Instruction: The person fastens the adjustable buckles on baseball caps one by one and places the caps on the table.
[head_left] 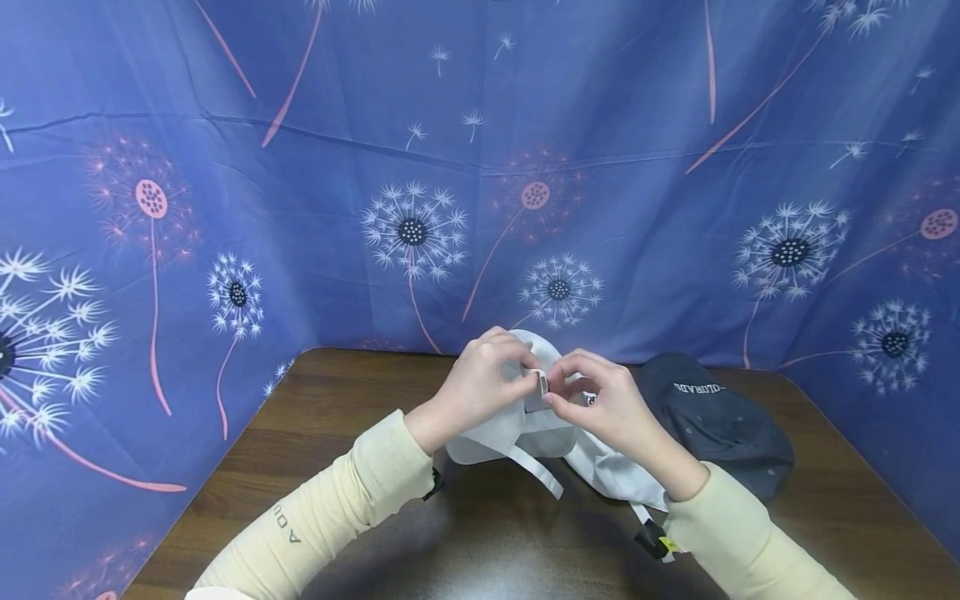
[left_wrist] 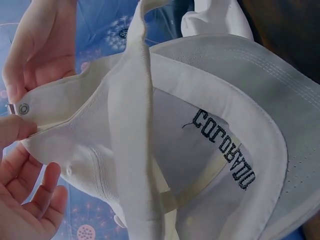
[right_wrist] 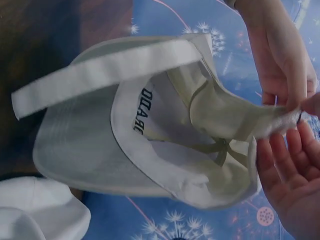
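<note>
A white cap [head_left: 491, 437] is held up with its inside turned toward the wrist cameras; dark COLORADO stitching [left_wrist: 225, 148] shows reversed in there. My left hand [head_left: 483, 375] pinches the back edge of it between thumb and fingertips. Close beside, my right hand [head_left: 600, 396] pinches the same edge, and a small black-and-white tag [head_left: 543, 382] shows between the two hands. A round metal eyelet [left_wrist: 23, 108] sits by the fingertips in the left wrist view. From the cap's side a loose white strap [right_wrist: 100, 72] hangs down. The brim [right_wrist: 75, 145] points downward.
Behind the right forearm lies a dark grey cap [head_left: 731, 425] with white lettering. Another white cap [head_left: 618, 471] rests on the brown wooden table [head_left: 300, 467], partly covered by the right arm. Blue dandelion-print cloth [head_left: 300, 208] walls the table's back and sides.
</note>
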